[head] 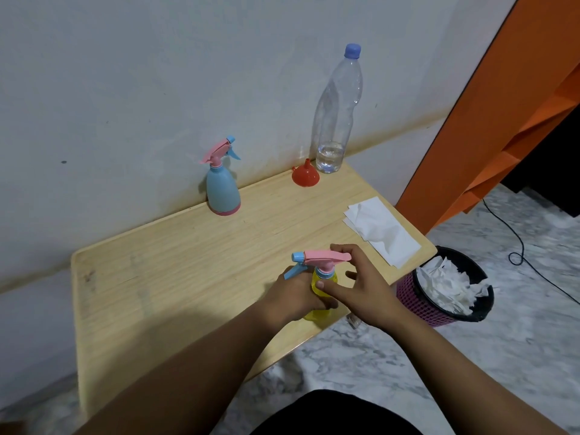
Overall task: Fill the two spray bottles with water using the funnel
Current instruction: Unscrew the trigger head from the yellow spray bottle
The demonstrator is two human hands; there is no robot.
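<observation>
A yellow spray bottle (323, 282) with a pink and blue trigger head stands near the table's front edge. My left hand (293, 296) is wrapped around its body. My right hand (354, 281) has its fingers at the bottle's neck, just under the trigger head. A blue spray bottle (222, 189) with its pink head on stands at the back by the wall. The red funnel (305, 174) lies mouth down at the back right. Beside it stands a tall clear water bottle (337, 114), blue cap on, with a little water at the bottom.
White tissues (381, 233) lie on the right side of the wooden table (172, 277). A pink bin (448, 290) full of crumpled tissue stands on the floor to the right. Orange furniture (502, 120) rises at the far right, with a black cable on the marble floor.
</observation>
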